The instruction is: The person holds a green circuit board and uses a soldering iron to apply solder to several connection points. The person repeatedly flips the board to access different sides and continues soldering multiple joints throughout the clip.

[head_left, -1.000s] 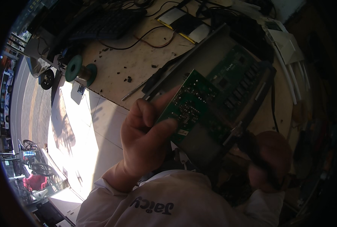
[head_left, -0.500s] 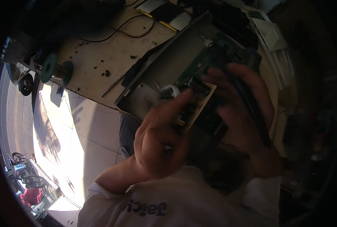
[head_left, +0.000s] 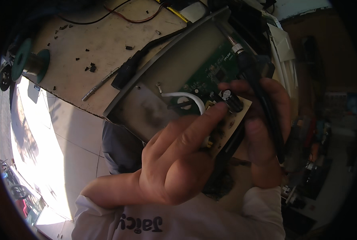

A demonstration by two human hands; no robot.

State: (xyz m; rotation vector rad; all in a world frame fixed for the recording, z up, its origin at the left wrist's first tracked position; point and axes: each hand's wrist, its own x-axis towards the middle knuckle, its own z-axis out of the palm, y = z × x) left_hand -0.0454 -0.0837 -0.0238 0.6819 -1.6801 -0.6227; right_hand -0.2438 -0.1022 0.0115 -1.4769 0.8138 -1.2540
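Tan board (head_left: 239, 118): held tilted above the near side of the case (head_left: 178, 64). Left hand (head_left: 178, 160): closed on the board, forefinger at the black capacitor (head_left: 235, 103), apparently to steady the board; thumb placement is hidden. Right hand (head_left: 260, 126): gripped on the iron (head_left: 248, 66), whose handle runs between thumb and fingers, tip pointing away from the body, presumably to keep the metal end clear of both hands. Right fingertips lie just beside the capacitor; contact cannot be confirmed. White wire (head_left: 186, 95): curves from a lug (head_left: 159, 85) on the case toward the board; its far end is hidden. Green board (head_left: 204, 74): lies inside the case.
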